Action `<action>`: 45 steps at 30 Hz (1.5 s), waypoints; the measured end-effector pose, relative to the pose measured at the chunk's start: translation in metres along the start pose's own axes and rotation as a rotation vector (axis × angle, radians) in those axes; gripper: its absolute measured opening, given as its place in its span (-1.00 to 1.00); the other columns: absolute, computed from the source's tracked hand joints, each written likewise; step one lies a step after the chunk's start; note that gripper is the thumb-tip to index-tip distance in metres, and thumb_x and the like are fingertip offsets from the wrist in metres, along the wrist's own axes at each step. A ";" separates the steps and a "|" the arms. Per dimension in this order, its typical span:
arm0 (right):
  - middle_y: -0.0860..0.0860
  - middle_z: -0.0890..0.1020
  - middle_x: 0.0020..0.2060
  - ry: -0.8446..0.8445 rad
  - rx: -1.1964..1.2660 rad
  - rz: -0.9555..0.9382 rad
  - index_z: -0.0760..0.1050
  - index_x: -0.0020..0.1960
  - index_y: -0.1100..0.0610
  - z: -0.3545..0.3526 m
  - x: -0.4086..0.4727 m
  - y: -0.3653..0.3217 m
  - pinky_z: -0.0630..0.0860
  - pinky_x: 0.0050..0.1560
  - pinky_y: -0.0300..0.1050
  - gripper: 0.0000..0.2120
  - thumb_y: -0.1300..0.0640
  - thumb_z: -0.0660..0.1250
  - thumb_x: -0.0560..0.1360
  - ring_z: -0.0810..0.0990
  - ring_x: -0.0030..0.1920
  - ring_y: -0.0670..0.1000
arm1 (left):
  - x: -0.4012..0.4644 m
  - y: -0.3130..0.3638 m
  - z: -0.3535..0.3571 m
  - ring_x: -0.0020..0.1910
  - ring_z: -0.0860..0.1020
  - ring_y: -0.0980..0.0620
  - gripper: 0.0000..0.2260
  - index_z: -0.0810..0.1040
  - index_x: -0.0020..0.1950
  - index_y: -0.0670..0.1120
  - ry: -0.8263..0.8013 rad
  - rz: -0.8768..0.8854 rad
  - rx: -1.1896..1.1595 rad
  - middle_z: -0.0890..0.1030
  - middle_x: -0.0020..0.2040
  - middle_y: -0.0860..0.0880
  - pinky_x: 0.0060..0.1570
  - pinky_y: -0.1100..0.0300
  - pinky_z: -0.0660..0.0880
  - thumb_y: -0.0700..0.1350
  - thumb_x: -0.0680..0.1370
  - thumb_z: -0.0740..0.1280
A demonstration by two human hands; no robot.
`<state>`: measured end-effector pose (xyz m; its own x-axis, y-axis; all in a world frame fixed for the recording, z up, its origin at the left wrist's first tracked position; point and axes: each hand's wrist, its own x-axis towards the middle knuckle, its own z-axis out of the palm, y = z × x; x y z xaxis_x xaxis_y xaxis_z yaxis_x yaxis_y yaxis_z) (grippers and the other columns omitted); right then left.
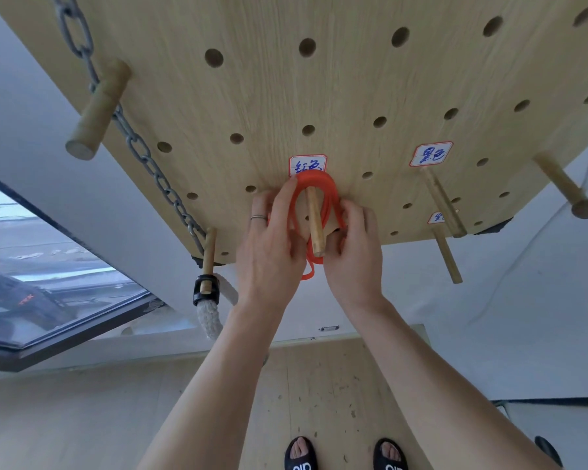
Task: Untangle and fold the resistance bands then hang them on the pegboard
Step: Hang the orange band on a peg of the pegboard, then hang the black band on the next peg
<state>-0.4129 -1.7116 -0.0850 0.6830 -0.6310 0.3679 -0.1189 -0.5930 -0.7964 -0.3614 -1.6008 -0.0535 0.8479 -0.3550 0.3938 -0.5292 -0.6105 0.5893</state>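
Note:
A folded red resistance band [319, 184] loops over a wooden peg [314, 225] on the light wooden pegboard [319, 79], just under a white label with blue writing [308, 165]. My left hand [272, 245], a ring on one finger, grips the band's left side, with the index finger lying along the top of the loop. My right hand [352, 249] grips the band's right side, fingers curled round it. A short tail of the band [309, 273] hangs below the peg between my hands.
A grey chain [140, 154] hangs across the board's left side, past a thick peg [95, 113]. A white rope with a black collar [206, 300] hangs from a lower peg. More pegs [443, 201] and labels [430, 154] stand to the right. A window [48, 283] lies left.

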 end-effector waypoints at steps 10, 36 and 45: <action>0.12 0.48 0.17 -0.049 -0.087 0.016 0.43 0.35 0.18 -0.006 0.000 0.003 0.42 -0.17 -0.08 -0.59 0.34 0.25 0.52 0.56 -0.04 0.16 | 0.000 -0.002 -0.008 -0.01 0.56 -0.13 -0.35 0.31 0.53 0.10 -0.043 0.001 0.042 0.39 0.43 -0.01 -0.28 -0.03 0.57 -0.26 0.48 0.35; 0.01 0.46 0.10 -0.959 -0.016 -0.284 0.39 0.28 0.15 0.013 -0.222 -0.029 0.36 -0.22 -0.39 -0.75 0.21 0.25 0.61 0.45 -0.08 -0.04 | -0.312 -0.069 -0.114 -0.06 0.61 -0.19 -0.68 0.43 0.24 -0.03 0.063 -0.552 0.483 0.51 0.16 -0.08 -0.27 0.05 0.47 -0.26 0.52 0.33; 0.06 0.53 0.22 -1.654 -0.303 -0.661 0.39 0.42 0.06 0.094 -0.395 -0.005 0.52 0.12 0.01 -0.60 0.06 0.26 0.59 0.53 0.22 0.11 | -0.513 -0.145 -0.117 0.11 0.55 -0.24 -0.65 0.50 0.28 -0.10 0.036 -1.181 0.492 0.53 0.19 -0.14 0.01 -0.09 0.53 -0.19 0.49 0.35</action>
<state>-0.6147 -1.4121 -0.2710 0.5797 0.7075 -0.4043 0.4578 -0.6932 -0.5566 -0.7235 -1.2476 -0.2583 0.7875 0.5939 -0.1647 0.6150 -0.7396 0.2736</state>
